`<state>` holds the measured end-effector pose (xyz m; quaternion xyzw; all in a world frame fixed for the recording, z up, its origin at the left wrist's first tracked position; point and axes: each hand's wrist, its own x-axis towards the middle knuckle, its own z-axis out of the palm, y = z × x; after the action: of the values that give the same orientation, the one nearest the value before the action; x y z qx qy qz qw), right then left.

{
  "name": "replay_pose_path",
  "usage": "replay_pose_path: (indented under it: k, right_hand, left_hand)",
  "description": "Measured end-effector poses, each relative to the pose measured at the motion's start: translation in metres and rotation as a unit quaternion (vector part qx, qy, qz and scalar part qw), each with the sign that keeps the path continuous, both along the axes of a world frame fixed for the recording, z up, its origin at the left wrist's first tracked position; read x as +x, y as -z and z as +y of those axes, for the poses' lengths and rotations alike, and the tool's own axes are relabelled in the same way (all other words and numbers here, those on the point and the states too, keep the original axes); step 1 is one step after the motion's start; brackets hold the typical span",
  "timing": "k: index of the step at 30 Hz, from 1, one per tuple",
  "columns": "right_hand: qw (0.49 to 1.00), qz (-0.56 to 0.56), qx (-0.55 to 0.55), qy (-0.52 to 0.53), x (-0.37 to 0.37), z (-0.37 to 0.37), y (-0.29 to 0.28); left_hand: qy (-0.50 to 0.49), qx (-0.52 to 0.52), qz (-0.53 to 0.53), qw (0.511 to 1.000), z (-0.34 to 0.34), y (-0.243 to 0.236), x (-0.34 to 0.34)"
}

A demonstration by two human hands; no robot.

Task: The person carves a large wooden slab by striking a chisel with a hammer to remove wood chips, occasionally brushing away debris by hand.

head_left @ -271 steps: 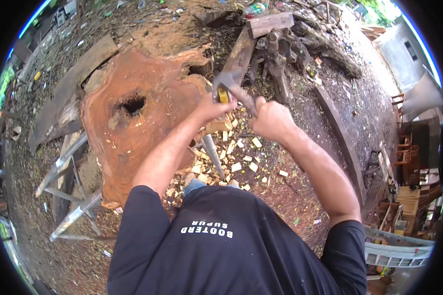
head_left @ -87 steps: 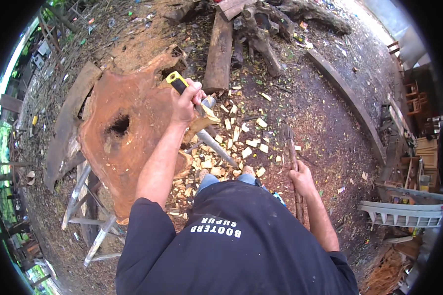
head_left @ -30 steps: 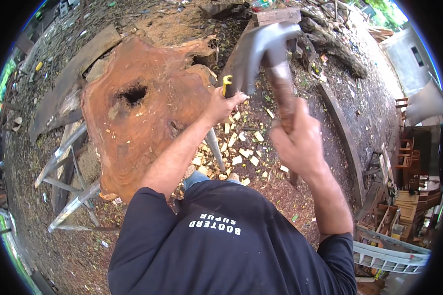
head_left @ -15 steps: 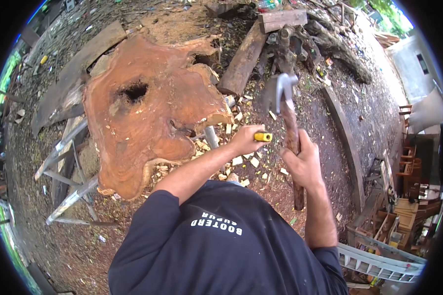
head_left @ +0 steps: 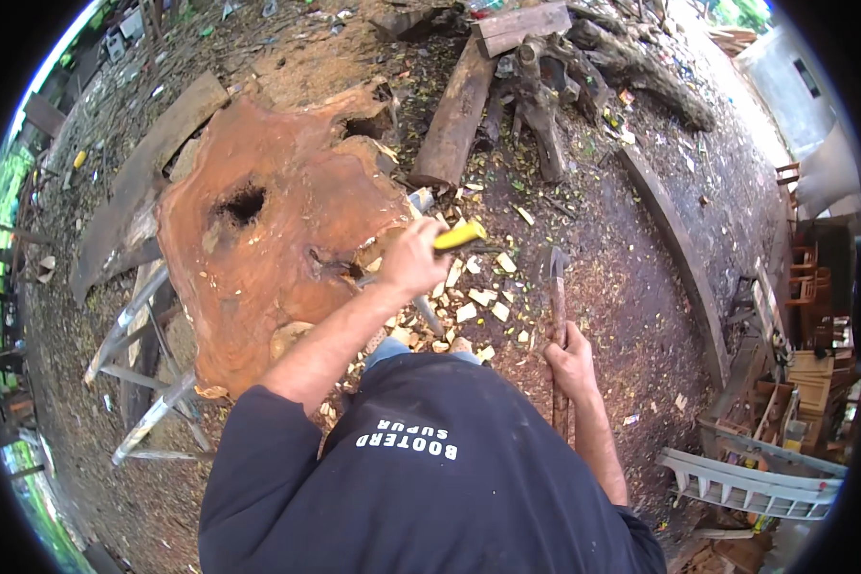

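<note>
My left hand (head_left: 413, 260) is closed around the yellow handle of a chisel (head_left: 460, 235) at the right edge of a big reddish-brown wood slab (head_left: 277, 225). The handle's end points right; its blade is largely hidden by my hand and the slab's edge. Lower and to the right, my right hand (head_left: 572, 364) grips a claw hammer (head_left: 559, 301) by its wooden handle, the metal head uppermost and apart from the chisel. The slab has a dark hole (head_left: 243, 204) and an uneven outline.
Pale wood chips (head_left: 483, 298) litter the ground beside the slab. Metal legs (head_left: 153, 416) show at its left. Beyond lie a log (head_left: 452, 120) and a gnarled stump (head_left: 542, 124). A long beam (head_left: 677, 253) runs along the right, with a ladder (head_left: 751, 483) nearer me.
My left hand has moved left with the chisel, up to the slab's edge. The hammer has come down in my right hand, its head now lower. The view has shifted slightly.
</note>
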<state>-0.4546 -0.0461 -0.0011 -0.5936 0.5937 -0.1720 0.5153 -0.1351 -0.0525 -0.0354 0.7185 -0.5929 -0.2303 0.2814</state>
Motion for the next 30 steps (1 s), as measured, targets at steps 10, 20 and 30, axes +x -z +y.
replay_pose_path:
  k: [10, 20, 30]
  right_hand:
    - [1.0, -0.007, 0.001, -0.01, -0.012, 0.019, 0.004]
    - [0.996, -0.064, 0.049, 0.045, -0.018, 0.021, 0.018]
    - [0.998, -0.049, 0.027, 0.008, -0.004, 0.019, 0.008]
  left_hand:
    - [-0.081, 0.133, 0.069, 0.985, -0.003, 0.06, -0.048]
    - [-0.106, 0.057, 0.108, 0.987, -0.012, 0.049, -0.056]
    - [0.031, 0.03, 0.237, 0.97, -0.051, 0.008, -0.028]
